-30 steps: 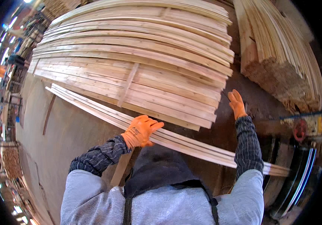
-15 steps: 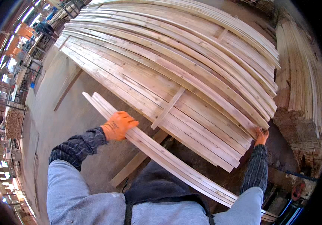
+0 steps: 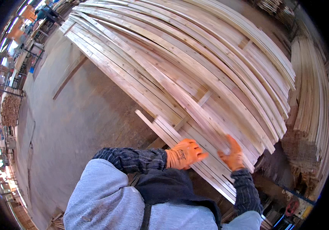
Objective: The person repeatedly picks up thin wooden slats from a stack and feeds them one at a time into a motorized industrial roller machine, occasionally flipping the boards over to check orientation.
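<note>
The left grip (image 3: 183, 154), in an orange glove, lies over a few narrow strips (image 3: 164, 131), its fingers loosely bent and partly blurred; whether it holds them, I cannot tell. The right grip (image 3: 232, 154), gloved alike, is just beside it, laid against the near end of a long board (image 3: 195, 111) with thumb and fingers spread apart; motion blur hides whether it closes on the wood. That board slants across the stack (image 3: 210, 73), its far end near the stack's far left corner. A short crosspiece (image 3: 204, 98) lies across the layer beneath. Dark pinstriped sleeves (image 3: 134, 159) run back to a grey top (image 3: 103, 188). Left of the stack spreads the bare grey floor (image 3: 76, 122), with a dark strip (image 3: 70, 76) on it. Well to the right stands another lumber pile (image 3: 308, 88).
</note>
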Motion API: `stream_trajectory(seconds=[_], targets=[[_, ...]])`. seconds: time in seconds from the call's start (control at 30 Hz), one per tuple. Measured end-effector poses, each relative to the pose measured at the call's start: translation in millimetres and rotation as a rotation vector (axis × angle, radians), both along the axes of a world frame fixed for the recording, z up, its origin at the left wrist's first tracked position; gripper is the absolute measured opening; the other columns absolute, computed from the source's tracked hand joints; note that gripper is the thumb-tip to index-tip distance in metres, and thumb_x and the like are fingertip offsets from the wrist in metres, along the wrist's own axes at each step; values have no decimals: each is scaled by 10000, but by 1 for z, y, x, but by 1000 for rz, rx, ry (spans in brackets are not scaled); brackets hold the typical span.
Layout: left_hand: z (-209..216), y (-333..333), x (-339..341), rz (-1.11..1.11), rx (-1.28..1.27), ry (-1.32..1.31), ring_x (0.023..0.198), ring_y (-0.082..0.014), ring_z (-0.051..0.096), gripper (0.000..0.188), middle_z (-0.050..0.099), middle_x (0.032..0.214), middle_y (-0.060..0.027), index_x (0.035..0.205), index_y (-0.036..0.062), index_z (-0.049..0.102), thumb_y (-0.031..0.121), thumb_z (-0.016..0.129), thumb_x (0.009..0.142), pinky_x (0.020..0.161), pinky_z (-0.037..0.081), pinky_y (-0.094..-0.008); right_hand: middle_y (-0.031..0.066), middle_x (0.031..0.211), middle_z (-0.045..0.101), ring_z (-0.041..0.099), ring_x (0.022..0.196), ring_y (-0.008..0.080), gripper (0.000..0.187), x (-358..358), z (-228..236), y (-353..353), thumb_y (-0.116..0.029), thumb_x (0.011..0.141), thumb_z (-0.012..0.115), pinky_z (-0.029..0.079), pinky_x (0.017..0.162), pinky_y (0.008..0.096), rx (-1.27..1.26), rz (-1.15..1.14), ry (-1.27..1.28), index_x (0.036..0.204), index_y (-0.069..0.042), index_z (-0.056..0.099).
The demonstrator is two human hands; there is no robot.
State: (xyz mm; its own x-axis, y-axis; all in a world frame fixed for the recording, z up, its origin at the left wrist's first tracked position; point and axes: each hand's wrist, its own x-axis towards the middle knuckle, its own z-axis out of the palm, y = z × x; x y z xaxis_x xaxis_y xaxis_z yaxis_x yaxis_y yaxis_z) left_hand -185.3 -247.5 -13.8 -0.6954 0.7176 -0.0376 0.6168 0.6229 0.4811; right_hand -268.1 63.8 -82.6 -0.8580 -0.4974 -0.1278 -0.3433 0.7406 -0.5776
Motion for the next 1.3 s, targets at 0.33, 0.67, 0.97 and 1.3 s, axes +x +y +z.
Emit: stream_trajectory(seconds=[0.33, 0.67, 0.97, 1.3], targets=[[-20, -150, -2, 595, 212, -149, 1014, -258, 684, 623, 719, 1105, -113, 1372, 111, 614, 309, 803, 812, 926, 531, -411, 193, 1494, 534, 512, 1375, 397, 979, -88, -30, -139, -397, 752, 823, 423, 1153, 440, 193, 222, -127, 1580, -149, 363], [-186, -156, -116, 1747, 1571, -891, 1004, -201, 648, 566, 685, 1224, -41, 1412, 108, 551, 456, 677, 985, 836, 536, -396, 285, 1480, 537, 511, 1396, 405, 992, -86, 12, -145, -372, 728, 835, 393, 1188, 412, 160, 181, -434, 1559, -61, 393], [-151, -113, -125, 2048, 879, -252, 1124, -382, 632, 621, 670, 1249, -240, 1358, -60, 539, 445, 588, 1000, 1043, 470, -430, 303, 1360, 622, 610, 1262, 413, 783, -106, -2, -123, -369, 808, 766, 480, 1076, 449, 241, 152, -245, 1465, -29, 510], [-133, -104, -130, 2005, 1476, -543, 1479, -386, 389, 1040, 271, 1669, -263, 1625, -55, 158, 624, 596, 971, 1209, 347, -432, 268, 1504, 529, 494, 1415, 379, 897, -86, -2, -123, -417, 782, 774, 395, 1177, 418, 172, 219, -566, 1520, -8, 471]])
